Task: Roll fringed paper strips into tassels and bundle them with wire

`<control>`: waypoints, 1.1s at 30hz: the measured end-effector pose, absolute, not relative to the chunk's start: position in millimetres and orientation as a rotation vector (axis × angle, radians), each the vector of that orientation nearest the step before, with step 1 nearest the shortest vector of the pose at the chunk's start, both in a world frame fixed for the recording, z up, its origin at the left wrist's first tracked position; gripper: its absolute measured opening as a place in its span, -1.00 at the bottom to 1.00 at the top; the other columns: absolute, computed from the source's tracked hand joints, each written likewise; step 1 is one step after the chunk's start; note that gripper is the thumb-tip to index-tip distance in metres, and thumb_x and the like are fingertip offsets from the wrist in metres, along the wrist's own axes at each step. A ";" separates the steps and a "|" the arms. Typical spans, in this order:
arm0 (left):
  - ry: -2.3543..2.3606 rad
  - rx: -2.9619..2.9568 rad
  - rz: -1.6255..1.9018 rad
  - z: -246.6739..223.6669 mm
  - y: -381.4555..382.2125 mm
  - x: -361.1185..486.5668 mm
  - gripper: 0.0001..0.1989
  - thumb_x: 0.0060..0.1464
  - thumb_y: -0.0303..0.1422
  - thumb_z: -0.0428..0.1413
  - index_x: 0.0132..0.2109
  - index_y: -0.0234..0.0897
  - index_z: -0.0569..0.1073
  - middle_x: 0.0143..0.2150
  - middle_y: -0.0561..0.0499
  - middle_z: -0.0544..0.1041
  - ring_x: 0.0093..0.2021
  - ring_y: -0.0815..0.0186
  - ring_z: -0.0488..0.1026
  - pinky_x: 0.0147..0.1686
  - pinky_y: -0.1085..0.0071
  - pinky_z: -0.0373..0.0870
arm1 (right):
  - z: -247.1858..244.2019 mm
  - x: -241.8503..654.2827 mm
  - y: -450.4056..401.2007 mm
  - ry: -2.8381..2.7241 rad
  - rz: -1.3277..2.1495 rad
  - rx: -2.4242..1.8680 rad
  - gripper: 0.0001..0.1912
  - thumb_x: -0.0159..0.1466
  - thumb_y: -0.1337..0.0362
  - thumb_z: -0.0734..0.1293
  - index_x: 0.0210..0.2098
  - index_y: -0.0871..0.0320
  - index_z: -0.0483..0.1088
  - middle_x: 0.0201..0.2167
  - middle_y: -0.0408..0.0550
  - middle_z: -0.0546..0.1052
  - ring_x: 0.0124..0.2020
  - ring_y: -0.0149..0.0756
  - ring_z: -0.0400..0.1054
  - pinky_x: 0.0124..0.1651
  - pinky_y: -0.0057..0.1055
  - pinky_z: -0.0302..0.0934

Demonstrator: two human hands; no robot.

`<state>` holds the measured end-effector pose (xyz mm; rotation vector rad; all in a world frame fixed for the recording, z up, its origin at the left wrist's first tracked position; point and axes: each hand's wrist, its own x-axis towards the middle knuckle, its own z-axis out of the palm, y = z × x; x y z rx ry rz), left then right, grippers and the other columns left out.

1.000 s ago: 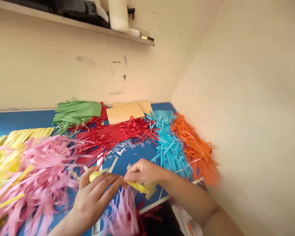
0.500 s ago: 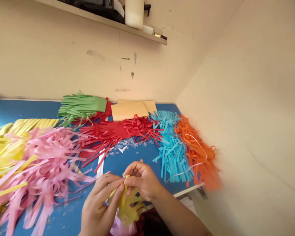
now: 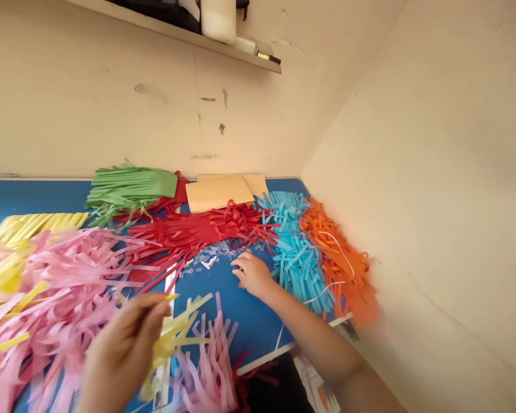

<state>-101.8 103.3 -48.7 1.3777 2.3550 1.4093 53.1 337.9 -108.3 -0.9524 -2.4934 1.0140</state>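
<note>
My left hand (image 3: 126,338), slightly blurred, pinches a yellow fringed tissue-paper strip (image 3: 168,343) at the lower left of centre; a yellow end sticks out past the fingertips. Below it, near the table edge, hangs a bunch of pink fringe (image 3: 210,367). Stretched forward over the table, my right hand (image 3: 253,274) has its fingers apart and a little bent, with nothing visible in them. Its fingertips are close to a scatter of small clear plastic pieces (image 3: 218,251). A thin white cord (image 3: 318,297) runs beside the right forearm.
Red fringe (image 3: 189,229) lies behind the clear pieces, blue (image 3: 301,258) and orange fringe (image 3: 341,258) to the right, pink fringe (image 3: 77,275) and yellow fringe (image 3: 38,226) to the left. Green fringe (image 3: 133,186) and tan paper sheets (image 3: 219,192) are at the back. A shelf (image 3: 241,53) overhangs.
My hands were together on the yellow strip. The right has let go and reached forward to the clear pieces; the left has moved left with the strip. The view has shifted slightly.
</note>
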 end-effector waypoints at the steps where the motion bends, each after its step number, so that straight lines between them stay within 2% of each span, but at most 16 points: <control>1: 2.320 1.337 1.402 -48.8 115.0 -96.3 -0.61 0.17 0.02 0.02 -0.30 -0.19 0.50 -0.50 0.08 0.56 -0.56 0.36 0.49 -0.59 0.53 0.41 | -109.1 50.6 336.7 -2.515 1.001 -0.945 -0.86 0.18 0.51 0.40 -0.35 0.15 0.54 -0.24 -0.03 0.54 -0.26 -0.29 0.45 -0.11 -0.36 0.30; 4: 2.200 1.240 1.370 -54.2 140.5 -79.1 -0.53 0.09 0.11 0.05 -0.38 -0.19 0.53 -0.53 0.07 0.58 -0.56 0.35 0.51 -0.58 0.54 0.41 | -100.7 51.9 319.7 -2.516 1.029 -0.892 -0.86 0.24 0.48 0.37 -0.38 0.14 0.52 -0.27 -0.06 0.53 -0.23 -0.30 0.45 -0.12 -0.39 0.32; 7: 2.130 1.232 1.368 -61.6 145.6 -69.7 -0.57 0.09 0.07 0.08 -0.36 -0.17 0.58 -0.47 0.05 0.62 -0.52 0.35 0.52 -0.53 0.54 0.42 | -86.7 62.3 292.1 -2.177 1.493 -0.727 -0.95 0.25 0.31 0.41 -0.30 0.10 0.55 -0.25 -0.10 0.51 -0.32 -0.36 0.48 -0.24 -0.44 0.37; 9: 2.106 1.281 1.362 -64.1 144.2 -67.1 -0.61 0.11 0.04 0.08 -0.34 -0.16 0.59 -0.43 0.04 0.64 -0.49 0.33 0.54 -0.49 0.52 0.44 | -80.2 68.7 275.2 -1.862 1.788 -0.648 -0.89 0.21 0.19 0.45 -0.30 0.08 0.57 -0.26 -0.11 0.50 -0.37 -0.35 0.49 -0.30 -0.42 0.40; 13: 2.089 1.409 1.324 -64.6 144.7 -63.5 -0.64 0.17 -0.03 0.06 -0.34 -0.16 0.59 -0.41 0.04 0.64 -0.46 0.32 0.56 -0.46 0.51 0.45 | -75.9 75.1 257.3 -1.655 1.948 -0.629 -0.83 0.17 0.12 0.46 -0.30 0.06 0.60 -0.25 -0.09 0.50 -0.40 -0.36 0.48 -0.33 -0.42 0.41; 16: 2.092 1.525 1.313 -65.3 146.3 -61.2 -0.68 0.21 -0.09 0.05 -0.31 -0.15 0.58 -0.42 0.07 0.63 -0.46 0.36 0.56 -0.45 0.54 0.44 | -76.0 77.7 254.6 -1.648 1.922 -0.669 -0.85 0.19 0.16 0.44 -0.31 0.09 0.58 -0.32 -0.11 0.52 -0.43 -0.37 0.47 -0.38 -0.45 0.37; 20: 2.112 1.718 1.254 -64.1 144.1 -60.6 -0.70 0.26 -0.16 0.01 -0.25 -0.15 0.58 -0.39 0.07 0.62 -0.44 0.39 0.56 -0.44 0.56 0.43 | -74.1 81.8 252.3 -1.711 1.804 -0.718 -0.89 0.24 0.22 0.38 -0.29 0.11 0.50 -0.43 -0.15 0.53 -0.43 -0.37 0.46 -0.30 -0.43 0.35; 25: 2.122 1.872 1.191 -55.6 138.7 -60.8 -0.66 0.30 -0.17 -0.05 -0.22 -0.15 0.58 -0.38 0.05 0.61 -0.44 0.39 0.55 -0.44 0.53 0.42 | -66.4 85.9 247.1 -1.931 1.485 -0.628 -0.90 0.28 0.31 0.32 -0.19 0.10 0.41 -0.29 -0.11 0.54 -0.27 -0.35 0.44 -0.09 -0.39 0.32; 31: 2.116 1.762 1.160 -55.8 137.9 -53.8 -0.69 0.29 -0.19 -0.05 -0.24 -0.13 0.55 -0.39 0.08 0.60 -0.44 0.39 0.55 -0.44 0.53 0.41 | -64.8 87.0 241.2 -2.034 1.334 -0.558 -0.94 0.34 0.30 0.25 -0.24 0.10 0.36 -0.33 -0.12 0.49 -0.30 -0.36 0.39 -0.14 -0.41 0.29; 33: 2.126 1.694 1.190 -57.0 137.3 -52.4 -0.72 0.26 -0.15 -0.01 -0.20 -0.14 0.53 -0.34 0.06 0.63 -0.39 0.35 0.57 -0.40 0.51 0.44 | -65.2 87.7 241.7 -2.031 1.307 -0.558 -0.94 0.34 0.31 0.24 -0.24 0.10 0.35 -0.32 -0.11 0.49 -0.28 -0.35 0.40 -0.12 -0.40 0.29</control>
